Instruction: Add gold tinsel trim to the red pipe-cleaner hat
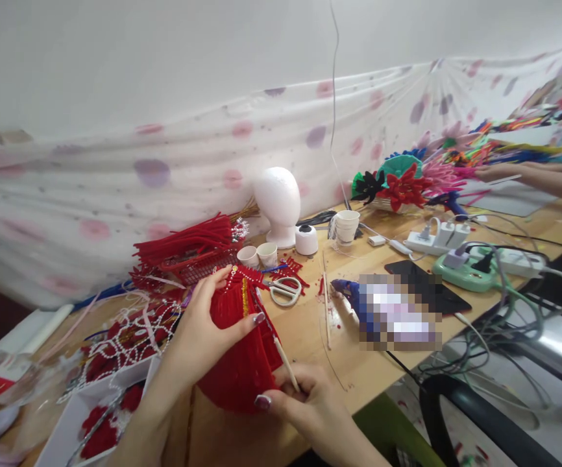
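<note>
My left hand [202,337] is wrapped over the upper left of a red fuzzy cap-shaped piece [235,373], thumb across its front. Gold trim and pearl-like beads run along its top. In the fingers of my right hand [310,405] is a thin pale stick [287,364], its far end against the right side of the red piece. My right thumb presses the lower edge of that piece. Just beyond lie scissors [285,292] with pale handles, beside small red beaded scraps. A blue glue gun [352,295], partly blurred out, rests to the right.
A white foam head [278,204] stands at the back by paper cups [267,254] and a basket of red stems [188,240]. At left is a white box [67,421] of red pieces. Power strips [466,271] and cables crowd the right. Another person's hand [500,170] holds something pale.
</note>
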Demonstrator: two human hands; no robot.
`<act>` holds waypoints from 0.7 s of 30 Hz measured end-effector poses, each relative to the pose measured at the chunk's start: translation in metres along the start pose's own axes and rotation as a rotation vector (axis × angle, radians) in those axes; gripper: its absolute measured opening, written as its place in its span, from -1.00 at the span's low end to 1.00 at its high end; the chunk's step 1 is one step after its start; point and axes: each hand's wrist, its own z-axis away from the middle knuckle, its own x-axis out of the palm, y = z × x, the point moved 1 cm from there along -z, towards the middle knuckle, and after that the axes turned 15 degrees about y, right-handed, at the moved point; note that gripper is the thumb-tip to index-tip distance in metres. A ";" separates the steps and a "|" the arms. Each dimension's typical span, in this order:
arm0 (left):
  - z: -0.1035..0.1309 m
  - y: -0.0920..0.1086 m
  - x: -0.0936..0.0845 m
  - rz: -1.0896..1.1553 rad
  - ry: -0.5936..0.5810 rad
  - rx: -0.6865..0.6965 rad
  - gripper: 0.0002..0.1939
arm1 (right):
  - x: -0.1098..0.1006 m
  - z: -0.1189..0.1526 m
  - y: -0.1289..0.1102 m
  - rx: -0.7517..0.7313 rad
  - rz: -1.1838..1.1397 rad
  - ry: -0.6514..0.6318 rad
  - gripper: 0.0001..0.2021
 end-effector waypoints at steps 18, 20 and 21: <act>0.014 0.016 0.000 -0.064 0.059 0.243 -0.56 | -0.018 0.009 0.010 0.010 0.117 0.087 -0.47; 0.016 0.016 0.001 -0.040 0.107 0.279 -0.61 | -0.018 0.009 0.010 -0.002 0.133 0.101 -0.46; 0.016 0.016 0.001 -0.026 0.138 0.300 -0.66 | -0.019 0.009 0.012 -0.011 0.142 0.108 -0.46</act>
